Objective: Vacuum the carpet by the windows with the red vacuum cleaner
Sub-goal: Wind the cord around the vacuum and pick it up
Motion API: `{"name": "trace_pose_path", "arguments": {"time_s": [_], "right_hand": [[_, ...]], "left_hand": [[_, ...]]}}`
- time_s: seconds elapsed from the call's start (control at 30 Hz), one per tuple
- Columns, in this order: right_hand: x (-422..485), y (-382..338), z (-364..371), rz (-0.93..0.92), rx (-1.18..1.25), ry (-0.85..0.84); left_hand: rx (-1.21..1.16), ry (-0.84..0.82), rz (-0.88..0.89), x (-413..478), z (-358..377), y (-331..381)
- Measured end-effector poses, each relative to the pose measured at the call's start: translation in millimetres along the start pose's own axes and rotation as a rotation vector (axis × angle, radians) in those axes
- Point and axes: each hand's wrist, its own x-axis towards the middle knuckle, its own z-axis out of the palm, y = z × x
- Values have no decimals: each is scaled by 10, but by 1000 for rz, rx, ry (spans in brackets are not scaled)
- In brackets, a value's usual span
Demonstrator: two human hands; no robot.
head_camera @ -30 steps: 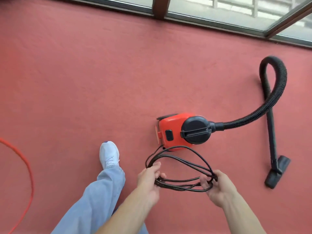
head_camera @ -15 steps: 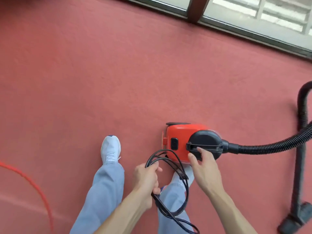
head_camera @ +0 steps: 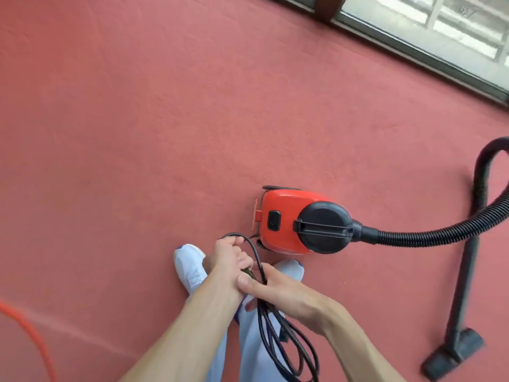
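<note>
Left hand (head_camera: 230,260) fingers curl round cord (head_camera: 275,343) loop; right hand (head_camera: 283,295) fingers grip bundle just beside left fingers. Free loops singly (avoid kinks).

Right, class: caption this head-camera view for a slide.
Left hand and right hand hold the black cord beside the red vacuum cleaner.
</note>
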Motion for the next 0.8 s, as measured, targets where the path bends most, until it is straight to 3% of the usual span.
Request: {"name": "trace_pose_path", "arguments": {"time_s": [0.2, 0.33, 0.4, 0.5, 0.6, 0.7, 0.8], "right_hand": [[-157, -369, -85, -155, 26, -155], [0, -400, -185, -63, -136, 0], [60, -386, -224, -55, -179, 104], [90, -393, -400, -101, -436, 314], [33, -451, -602, -104, -677, 453], [-52, -538, -669, -137, -765, 409], [-62, -506, -757, -184, -818, 389]], "left_hand": [[-150, -68, -51, 55, 51, 98], [-200, -207, -151, 160, 71, 258], [-17, -305, -103, 125, 56, 309], [366, -393, 14, -55, 14, 217], [492, -423, -85, -149, 13, -75], [305, -609, -284, -198, 151, -330], [32, -576, -351, -208, 365, -500]]}}
